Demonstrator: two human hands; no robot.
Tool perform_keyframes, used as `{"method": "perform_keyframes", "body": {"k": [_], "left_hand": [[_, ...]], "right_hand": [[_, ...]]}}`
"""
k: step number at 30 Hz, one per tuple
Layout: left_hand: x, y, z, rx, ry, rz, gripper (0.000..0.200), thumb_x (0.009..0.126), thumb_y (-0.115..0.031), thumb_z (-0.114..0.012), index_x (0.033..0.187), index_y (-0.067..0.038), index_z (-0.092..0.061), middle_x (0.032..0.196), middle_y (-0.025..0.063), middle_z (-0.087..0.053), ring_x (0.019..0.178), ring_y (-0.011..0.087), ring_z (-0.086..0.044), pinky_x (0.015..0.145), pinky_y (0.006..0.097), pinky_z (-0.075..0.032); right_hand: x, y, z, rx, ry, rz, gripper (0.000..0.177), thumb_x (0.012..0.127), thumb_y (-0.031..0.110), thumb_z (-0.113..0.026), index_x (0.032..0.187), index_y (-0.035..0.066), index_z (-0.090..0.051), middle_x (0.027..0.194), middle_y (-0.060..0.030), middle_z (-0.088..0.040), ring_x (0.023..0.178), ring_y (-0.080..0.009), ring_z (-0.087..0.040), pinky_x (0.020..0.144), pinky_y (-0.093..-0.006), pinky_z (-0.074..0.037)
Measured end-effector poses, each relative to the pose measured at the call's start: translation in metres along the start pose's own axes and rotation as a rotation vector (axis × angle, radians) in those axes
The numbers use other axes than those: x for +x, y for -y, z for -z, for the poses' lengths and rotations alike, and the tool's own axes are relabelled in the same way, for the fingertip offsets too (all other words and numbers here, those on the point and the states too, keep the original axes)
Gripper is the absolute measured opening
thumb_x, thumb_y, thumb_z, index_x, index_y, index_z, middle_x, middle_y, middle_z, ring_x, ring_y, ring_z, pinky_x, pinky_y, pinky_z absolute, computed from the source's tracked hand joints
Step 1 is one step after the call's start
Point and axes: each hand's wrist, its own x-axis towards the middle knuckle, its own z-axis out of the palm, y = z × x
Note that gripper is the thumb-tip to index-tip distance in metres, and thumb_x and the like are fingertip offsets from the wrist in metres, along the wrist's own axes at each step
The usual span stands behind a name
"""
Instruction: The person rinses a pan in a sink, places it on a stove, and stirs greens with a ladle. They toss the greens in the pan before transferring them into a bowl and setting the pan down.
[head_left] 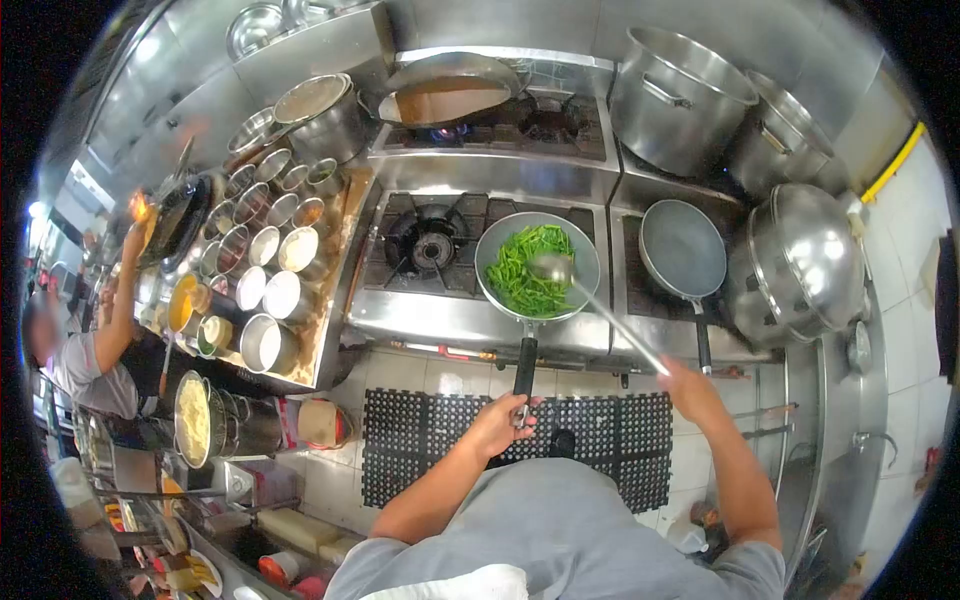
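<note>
My left hand point(500, 424) is wrapped round the end of the black handle of a grey frying pan point(583, 250). Chopped green vegetables point(515, 270) lie in this pan, which sits over the stove's front right burner. My right hand point(692, 388) grips the end of a long metal ladle point(620, 326). The ladle's bowl rests in or just above the greens, at their right side.
A second grey pan point(682, 248) sits to the right, its handle toward me. Behind are a wok point(450, 72) over a blue flame and a tall pot point(680, 100). Metal containers point(268, 344) crowd the left counter. A person point(100, 350) stands far left near another pan.
</note>
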Motion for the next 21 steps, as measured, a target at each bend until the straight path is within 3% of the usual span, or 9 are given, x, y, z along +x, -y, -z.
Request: {"method": "perform_keyframes", "body": {"k": [4,6,9,11,13,17,18,21], "left_hand": [[0.001,0.002,-0.004,0.015,0.012,-0.001,0.018,0.090,-0.023,-0.048,0.104,-0.011,-0.053,0.107,0.0026,-0.059,0.079,0.0147,-0.055,0.067,0.0322,-0.046],[-0.002,-0.001,-0.007,0.012,0.035,0.003,0.018,0.090,-0.024,-0.049,0.103,-0.012,-0.052,0.107,0.0025,-0.058,0.081,0.0154,-0.054,0.068,0.0321,-0.046],[-0.004,-0.007,-0.005,0.005,0.052,0.010,0.019,0.089,-0.025,-0.051,0.104,-0.013,-0.051,0.107,0.0029,-0.057,0.081,0.0159,-0.053,0.069,0.0317,-0.046],[-0.001,-0.005,-0.004,-0.032,-0.001,0.005,0.019,0.090,-0.023,-0.048,0.104,-0.011,-0.053,0.107,0.0035,-0.059,0.079,0.0162,-0.056,0.067,0.0331,-0.047],[0.000,-0.002,-0.003,-0.036,-0.001,0.006,0.019,0.089,-0.023,-0.048,0.103,-0.011,-0.053,0.106,0.0039,-0.060,0.077,0.0166,-0.056,0.066,0.0332,-0.047],[0.002,0.002,0.003,-0.027,-0.010,-0.012,0.020,0.089,-0.023,-0.049,0.102,-0.010,-0.053,0.106,0.0043,-0.060,0.076,0.0163,-0.056,0.065,0.0322,-0.047],[0.003,0.001,0.005,-0.028,-0.005,-0.013,0.020,0.089,-0.023,-0.049,0.102,-0.009,-0.053,0.106,0.0046,-0.060,0.076,0.0162,-0.056,0.064,0.0317,-0.047],[0.001,-0.007,0.001,-0.039,0.007,-0.018,0.021,0.089,-0.023,-0.049,0.103,-0.009,-0.053,0.106,0.0052,-0.060,0.076,0.0161,-0.056,0.063,0.0308,-0.047]], "right_hand": [[0.025,0.062,0.000,0.036,-0.033,-0.072,0.044,0.090,0.038,-0.047,0.131,0.020,-0.044,0.097,-0.0252,-0.061,0.089,-0.0437,-0.058,0.080,-0.0488,-0.044],[0.036,0.059,-0.030,0.014,0.009,-0.012,0.045,0.091,0.039,-0.046,0.131,0.019,-0.043,0.099,-0.0240,-0.061,0.092,-0.0424,-0.058,0.082,-0.0479,-0.044],[0.005,0.024,-0.007,-0.051,0.139,-0.001,0.045,0.091,0.039,-0.045,0.131,0.019,-0.043,0.101,-0.0231,-0.061,0.094,-0.0411,-0.058,0.083,-0.0469,-0.044],[0.004,0.007,0.007,-0.064,0.103,0.093,0.045,0.091,0.039,-0.045,0.132,0.021,-0.043,0.105,-0.0222,-0.060,0.095,-0.0404,-0.058,0.083,-0.0454,-0.044],[0.013,0.023,0.024,-0.067,0.103,-0.043,0.044,0.091,0.039,-0.045,0.131,0.020,-0.043,0.102,-0.0223,-0.061,0.094,-0.0406,-0.058,0.081,-0.0462,-0.044],[0.039,0.068,-0.003,0.045,0.021,-0.134,0.043,0.091,0.039,-0.045,0.127,0.016,-0.046,0.093,-0.0258,-0.061,0.091,-0.0415,-0.058,0.077,-0.0492,-0.044],[0.047,0.044,-0.035,0.047,-0.016,-0.053,0.046,0.091,0.039,-0.045,0.130,0.014,-0.043,0.098,-0.0260,-0.060,0.092,-0.0418,-0.057,0.080,-0.0481,-0.043],[0.020,-0.006,-0.029,0.011,0.080,0.043,0.049,0.090,0.038,-0.046,0.132,0.013,-0.041,0.101,-0.0250,-0.060,0.093,-0.0412,-0.058,0.082,-0.0452,-0.044]]}}
